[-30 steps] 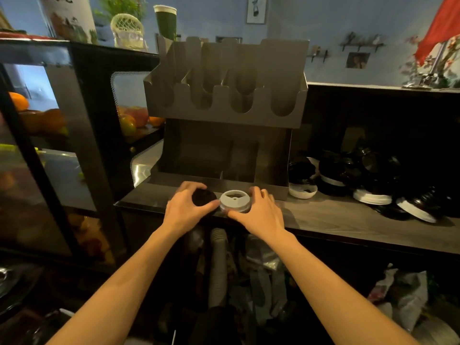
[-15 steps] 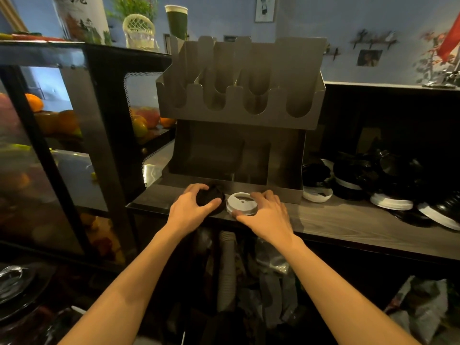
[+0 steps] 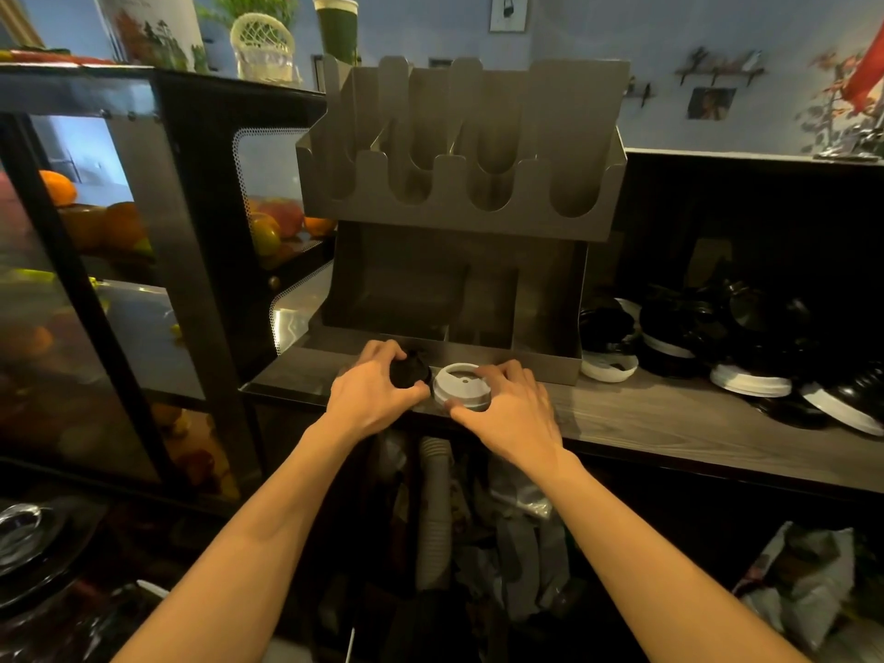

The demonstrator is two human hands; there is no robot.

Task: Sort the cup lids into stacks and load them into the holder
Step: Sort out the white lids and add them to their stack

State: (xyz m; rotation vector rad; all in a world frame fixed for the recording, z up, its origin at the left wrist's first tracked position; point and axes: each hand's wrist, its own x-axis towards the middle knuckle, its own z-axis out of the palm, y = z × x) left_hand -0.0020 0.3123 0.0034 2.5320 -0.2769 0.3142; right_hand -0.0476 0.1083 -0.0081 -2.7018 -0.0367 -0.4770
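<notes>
A grey metal holder with several U-shaped slots stands at the back of the wooden counter; its slots look bare. In front of it my left hand grips a black lid stack, fingers and thumb curled round it. Beside it on the right, my right hand grips a white lid stack that rests on the counter. The two stacks sit almost touching. A pile of loose black and white lids lies on the counter to the right of the holder.
A glass display case with oranges and other fruit stands at the left. Cups and a small white basket sit on top of it. Below the counter hang hoses and crumpled bags. The counter's front edge runs just under my hands.
My hands keep their hold on the two stacks, which have hardly moved on the counter. My view has shifted, so the holder and lids sit further right in the frame.
</notes>
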